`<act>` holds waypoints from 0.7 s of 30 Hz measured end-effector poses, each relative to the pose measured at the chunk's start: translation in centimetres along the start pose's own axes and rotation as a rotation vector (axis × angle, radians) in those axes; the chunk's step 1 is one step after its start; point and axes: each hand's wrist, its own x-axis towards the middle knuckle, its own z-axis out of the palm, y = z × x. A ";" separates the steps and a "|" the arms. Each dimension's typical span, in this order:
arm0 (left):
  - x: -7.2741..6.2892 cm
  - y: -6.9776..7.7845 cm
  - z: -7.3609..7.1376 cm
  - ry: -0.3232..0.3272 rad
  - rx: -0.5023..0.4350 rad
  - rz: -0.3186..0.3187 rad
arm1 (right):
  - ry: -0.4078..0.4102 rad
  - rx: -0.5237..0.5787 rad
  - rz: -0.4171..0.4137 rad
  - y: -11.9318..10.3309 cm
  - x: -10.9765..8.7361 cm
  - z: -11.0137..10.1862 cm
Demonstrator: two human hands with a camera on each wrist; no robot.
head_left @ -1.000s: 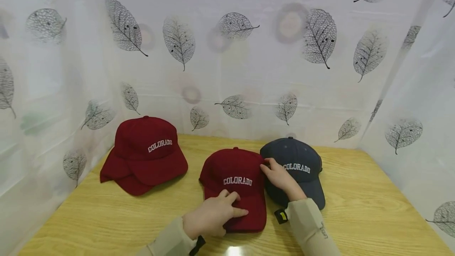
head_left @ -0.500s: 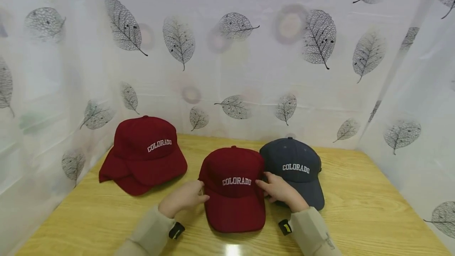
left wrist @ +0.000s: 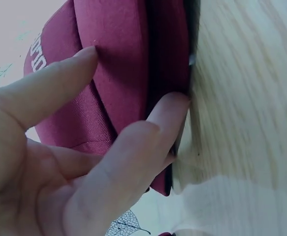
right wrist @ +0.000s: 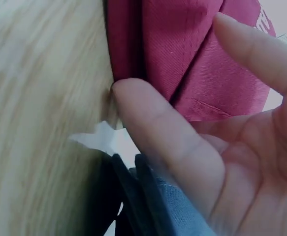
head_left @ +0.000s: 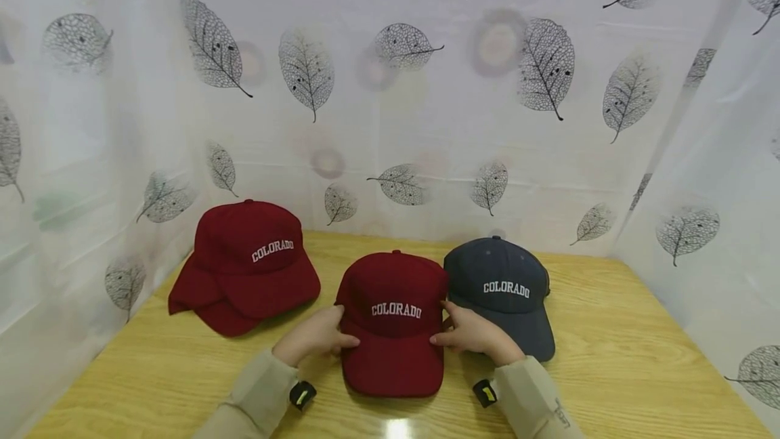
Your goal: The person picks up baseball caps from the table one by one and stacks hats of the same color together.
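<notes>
A red baseball cap [head_left: 393,366] lettered COLORADO stands on the table, its brim toward me. My left hand [head_left: 312,336] grips its left side, thumb on the brim and fingers low by the brim's edge. On the opposite side my right hand [head_left: 477,334] holds it the same way, thumb on the brim. Both wrist views show the thumb and fingers about the red cloth [left wrist: 116,73], with another red layer under the brim. A navy COLORADO cap [head_left: 496,264] stands just right of the red one, partly behind my right hand.
At the back left sit stacked red caps [head_left: 246,242], a second brim [head_left: 222,314] showing beneath the upper one. The wooden table [head_left: 621,358] meets a pale leaf-print curtain [head_left: 414,120] at the back and sides. A white scrap-like patch [right wrist: 106,137] shows in the right wrist view.
My left hand has gone from on top of the brim to the cap's left side. My right hand has slid down to the brim's right side. The middle red cap has shifted slightly left.
</notes>
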 end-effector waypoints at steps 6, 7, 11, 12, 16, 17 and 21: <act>0.3 -0.2 0.2 0.023 0.035 0.014 | 0.028 -0.099 -0.035 -0.5 0.0 0.2; 0.3 -0.2 0.2 0.027 0.047 0.010 | 0.033 -0.113 -0.032 -0.7 0.0 0.3; 0.6 -0.1 0.1 0.044 0.097 0.002 | 0.050 -0.153 -0.010 -1.0 0.2 0.4; 0.6 0.0 0.1 0.048 0.106 0.003 | 0.051 -0.156 -0.005 -1.0 0.2 0.4; 0.7 0.1 0.1 0.057 0.110 0.001 | 0.046 -0.176 0.001 -0.8 0.6 0.4; 0.7 0.1 0.1 0.060 0.109 0.000 | 0.040 -0.178 0.002 -0.8 0.7 0.3; 0.8 0.1 0.0 0.078 0.131 0.001 | 0.022 -0.201 -0.012 -0.8 1.0 0.2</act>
